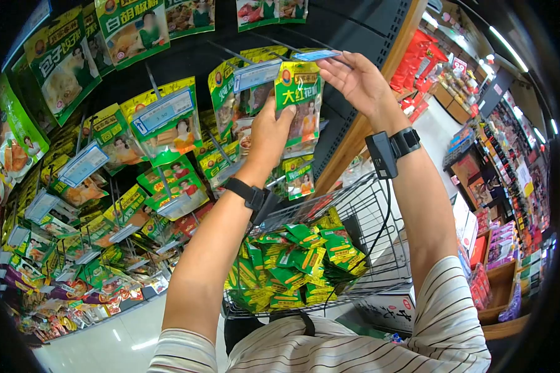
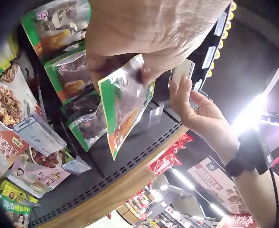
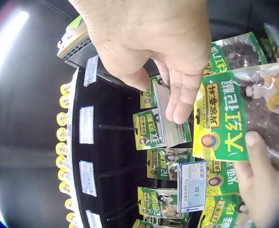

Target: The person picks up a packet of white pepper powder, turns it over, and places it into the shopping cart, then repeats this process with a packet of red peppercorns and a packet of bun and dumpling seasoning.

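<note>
My left hand (image 1: 270,133) grips a green and yellow packet of dried Sichuan pepper (image 1: 303,105), thumb across its front. The packet (image 3: 234,114) hangs upright in front of others at the rack, its dark contents showing through the clear window. My right hand (image 1: 359,84) is raised just beyond it at the end of a display hook. There its thumb and fingers pinch a blue-edged price tag (image 1: 317,55), which is tipped up nearly flat in the head view. In the left wrist view, the right fingertips (image 2: 181,88) lie against the tag's pale face.
Hooks of seasoning packets (image 1: 162,121) with price tags (image 1: 163,112) fill the rack on the left. Below my arms stands a wire shopping cart (image 1: 379,230) holding a heap of small green and yellow packets (image 1: 286,261). A wooden post (image 1: 361,137) edges the rack; an aisle lies beyond.
</note>
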Demonstrator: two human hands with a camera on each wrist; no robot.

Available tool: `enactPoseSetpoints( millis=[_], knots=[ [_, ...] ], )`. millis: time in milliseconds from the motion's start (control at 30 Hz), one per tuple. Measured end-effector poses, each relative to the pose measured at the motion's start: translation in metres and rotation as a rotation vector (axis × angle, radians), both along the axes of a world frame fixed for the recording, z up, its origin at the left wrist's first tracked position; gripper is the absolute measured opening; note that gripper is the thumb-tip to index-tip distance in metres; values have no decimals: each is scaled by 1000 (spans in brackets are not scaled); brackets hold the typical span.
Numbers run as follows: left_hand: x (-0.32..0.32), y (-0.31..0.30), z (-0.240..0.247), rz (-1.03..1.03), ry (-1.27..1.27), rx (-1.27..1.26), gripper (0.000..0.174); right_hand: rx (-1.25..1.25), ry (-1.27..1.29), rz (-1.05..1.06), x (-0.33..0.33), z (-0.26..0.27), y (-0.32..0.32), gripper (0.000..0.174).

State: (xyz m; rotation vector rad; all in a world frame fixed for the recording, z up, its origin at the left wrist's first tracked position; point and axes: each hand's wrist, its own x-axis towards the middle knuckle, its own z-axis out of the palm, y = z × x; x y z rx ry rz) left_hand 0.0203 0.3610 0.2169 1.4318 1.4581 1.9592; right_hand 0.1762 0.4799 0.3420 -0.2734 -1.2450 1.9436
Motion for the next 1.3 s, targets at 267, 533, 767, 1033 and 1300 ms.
enactPoseSetpoints(
  millis=[267, 533, 767, 1033, 1300],
  knots=[
    [-6, 21, -1, 81, -9, -1, 31, -2, 4, 24, 1, -3, 2, 32],
    [-15, 23, 3, 222, 81, -94, 34, 21, 11, 81, 0, -14, 5, 27],
    [-36, 42, -1, 279, 72, -53, 40, -65, 24, 113, 7, -49, -7, 34],
    [-55, 39, -22, 324, 170, -251, 30, -153, -53, 126, 58, -133, -64, 37],
    [-35, -20, -70, 212, 226, -315, 38, -465, -269, 199, 142, -236, -147, 37]
  ],
)
